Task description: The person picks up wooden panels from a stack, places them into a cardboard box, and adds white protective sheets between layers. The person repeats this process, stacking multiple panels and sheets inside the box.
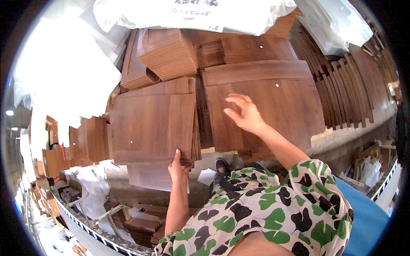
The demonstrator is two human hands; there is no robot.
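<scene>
My left hand (179,170) grips the near right corner of a brown wood-grain panel (151,123), thumb on top and fingers curled under the edge. That panel lies slightly askew on a stack of similar boards, with a small white spot on its face. Over the neighbouring stack to the right, my right hand (244,113) is raised with its fingers apart, holding nothing. Beneath it lies a wide brown panel (277,111), also marked with a white spot. Whether the right hand touches this panel, I cannot tell.
Behind stand a tall stack of brown boards (168,53) and a white plastic-wrapped package (192,15). Bright white sheeting (64,64) covers the left side. Rows of narrow dark boards (346,94) line the right. A white sheet (151,177) hangs below the left stack.
</scene>
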